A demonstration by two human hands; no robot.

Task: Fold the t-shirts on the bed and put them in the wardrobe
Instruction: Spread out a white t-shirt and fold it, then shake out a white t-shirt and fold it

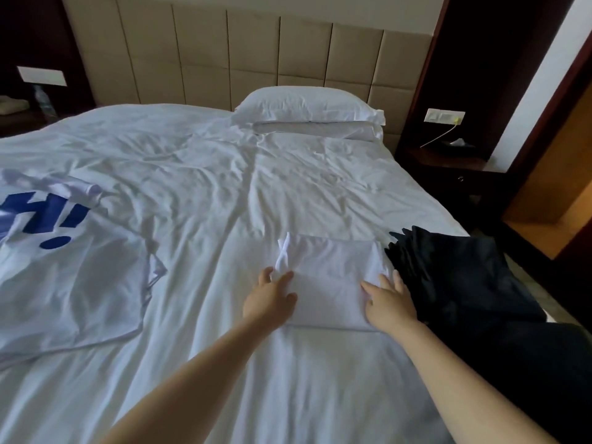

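Note:
A white t-shirt (333,277) folded into a rectangle lies on the bed (208,187) in front of me. My left hand (269,296) rests on its left edge, fingers and thumb around a loose bunched strip of white fabric. My right hand (389,298) lies with straight fingers on the shirt's right edge. A white t-shirt with blue "HI!" lettering (64,264) is spread unfolded at the bed's left. A black garment (455,277) is heaped at the bed's right edge, touching the folded shirt.
A white pillow (307,107) leans at the padded headboard (256,59). A dark nightstand (448,161) with a tissue box stands right of the bed. Another nightstand with a water bottle (43,99) is at far left. A doorway (560,174) opens at right.

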